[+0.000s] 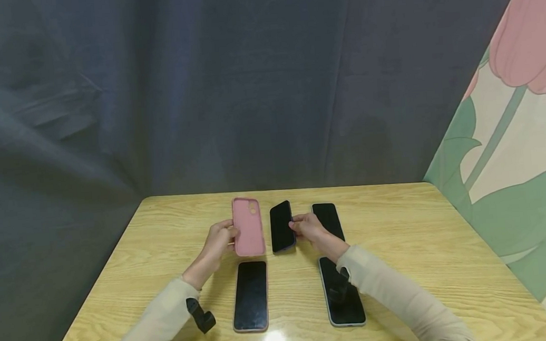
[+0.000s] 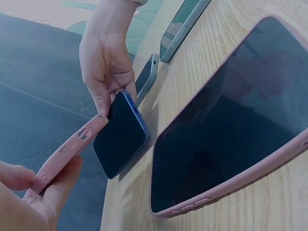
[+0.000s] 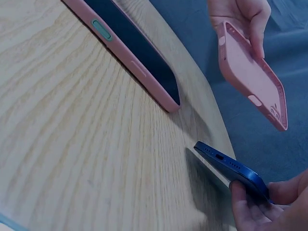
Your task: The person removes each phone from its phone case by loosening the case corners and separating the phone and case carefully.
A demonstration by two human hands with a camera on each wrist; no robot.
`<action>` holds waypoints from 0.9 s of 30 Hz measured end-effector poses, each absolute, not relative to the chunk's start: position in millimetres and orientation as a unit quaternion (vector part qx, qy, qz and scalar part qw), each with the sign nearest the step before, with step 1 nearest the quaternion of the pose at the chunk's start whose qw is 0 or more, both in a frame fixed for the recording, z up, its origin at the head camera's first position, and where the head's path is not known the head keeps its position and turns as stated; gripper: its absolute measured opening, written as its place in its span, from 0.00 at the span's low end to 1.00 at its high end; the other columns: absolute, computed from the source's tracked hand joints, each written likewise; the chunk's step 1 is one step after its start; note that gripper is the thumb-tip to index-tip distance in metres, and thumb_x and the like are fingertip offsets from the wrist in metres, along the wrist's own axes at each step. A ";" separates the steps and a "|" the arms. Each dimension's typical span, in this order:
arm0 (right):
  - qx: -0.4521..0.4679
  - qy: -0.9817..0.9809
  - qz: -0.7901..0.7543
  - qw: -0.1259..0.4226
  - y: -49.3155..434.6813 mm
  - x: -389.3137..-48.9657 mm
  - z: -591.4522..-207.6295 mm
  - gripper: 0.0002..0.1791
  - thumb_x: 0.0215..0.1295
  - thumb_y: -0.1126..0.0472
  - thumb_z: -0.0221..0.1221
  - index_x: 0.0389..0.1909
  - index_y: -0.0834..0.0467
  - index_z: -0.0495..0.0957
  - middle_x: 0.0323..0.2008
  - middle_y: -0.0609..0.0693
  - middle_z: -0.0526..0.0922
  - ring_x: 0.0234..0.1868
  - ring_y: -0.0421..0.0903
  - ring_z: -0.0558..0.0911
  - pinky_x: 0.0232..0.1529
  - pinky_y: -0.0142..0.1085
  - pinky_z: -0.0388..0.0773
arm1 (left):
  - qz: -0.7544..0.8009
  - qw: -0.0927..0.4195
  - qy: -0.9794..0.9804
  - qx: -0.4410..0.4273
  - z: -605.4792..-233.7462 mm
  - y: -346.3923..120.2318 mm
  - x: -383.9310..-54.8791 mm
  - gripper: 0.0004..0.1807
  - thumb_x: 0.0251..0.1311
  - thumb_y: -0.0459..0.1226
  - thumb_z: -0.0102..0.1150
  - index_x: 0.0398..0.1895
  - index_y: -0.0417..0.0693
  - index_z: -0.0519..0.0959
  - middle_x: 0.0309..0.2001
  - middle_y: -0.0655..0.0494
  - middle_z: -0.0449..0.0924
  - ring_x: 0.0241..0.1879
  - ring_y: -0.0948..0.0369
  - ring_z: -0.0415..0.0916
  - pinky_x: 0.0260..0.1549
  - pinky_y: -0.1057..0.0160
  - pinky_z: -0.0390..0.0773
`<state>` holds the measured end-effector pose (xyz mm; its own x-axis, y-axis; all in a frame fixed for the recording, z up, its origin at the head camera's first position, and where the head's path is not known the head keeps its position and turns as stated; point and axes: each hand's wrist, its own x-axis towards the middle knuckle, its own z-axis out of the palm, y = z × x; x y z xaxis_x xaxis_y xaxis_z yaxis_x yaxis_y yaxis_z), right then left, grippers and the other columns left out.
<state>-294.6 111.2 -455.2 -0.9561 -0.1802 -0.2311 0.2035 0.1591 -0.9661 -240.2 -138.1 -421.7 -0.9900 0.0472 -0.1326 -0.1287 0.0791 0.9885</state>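
Observation:
My left hand (image 1: 220, 238) pinches the left edge of an empty pink phone case (image 1: 248, 227), its hollow inside facing me above the table. In my right hand (image 1: 308, 228) is a dark phone with a blue frame (image 1: 281, 227), gripped by its right edge and tilted. Case and phone are apart, side by side, in the head view. The right wrist view shows the case's camera opening and the blue phone's (image 3: 236, 168) bottom port edge. In the left wrist view the case's port edge (image 2: 72, 147) faces the camera.
A phone in a pink case (image 1: 250, 297) lies nearest me on the wooden table (image 1: 175, 262). Two more phones lie to the right, one in front (image 1: 342, 297) and one behind (image 1: 327, 219), both partly covered by my right arm. A dark curtain (image 1: 267, 86) hangs behind.

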 end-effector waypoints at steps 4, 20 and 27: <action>0.021 0.750 -0.644 0.151 110.2 -296.6 -456.8 0.23 0.74 0.70 0.50 0.65 0.77 0.62 0.53 0.70 0.78 0.49 0.56 0.81 0.52 0.46 0.79 | 0.676 0.069 0.733 -0.027 -423.5 -136.9 -240.6 0.25 0.67 0.29 0.43 0.67 0.27 0.66 0.52 0.34 0.77 0.48 0.48 0.78 0.46 0.53 0.81; 0.015 0.785 -0.600 0.152 110.4 -293.3 -453.5 0.24 0.74 0.70 0.47 0.66 0.79 0.60 0.60 0.75 0.70 0.59 0.67 0.74 0.55 0.50 0.77 | 0.676 0.086 0.732 -0.006 -420.6 -137.2 -238.6 0.26 0.68 0.30 0.41 0.68 0.30 0.64 0.55 0.35 0.76 0.50 0.49 0.78 0.47 0.53 0.81; 0.001 0.812 -0.565 0.148 109.7 -288.0 -450.4 0.24 0.75 0.69 0.46 0.66 0.79 0.59 0.62 0.75 0.68 0.60 0.66 0.72 0.55 0.50 0.77 | 0.679 0.082 0.729 -0.007 -418.1 -135.9 -236.9 0.25 0.68 0.30 0.42 0.68 0.29 0.65 0.53 0.35 0.76 0.47 0.50 0.79 0.44 0.54 0.82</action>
<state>-288.0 109.7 -450.4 -0.9561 -0.1664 -0.2413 0.1686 0.3614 -0.9171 -236.9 -135.9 -418.1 -0.9864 0.1007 -0.1296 -0.1221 0.0778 0.9895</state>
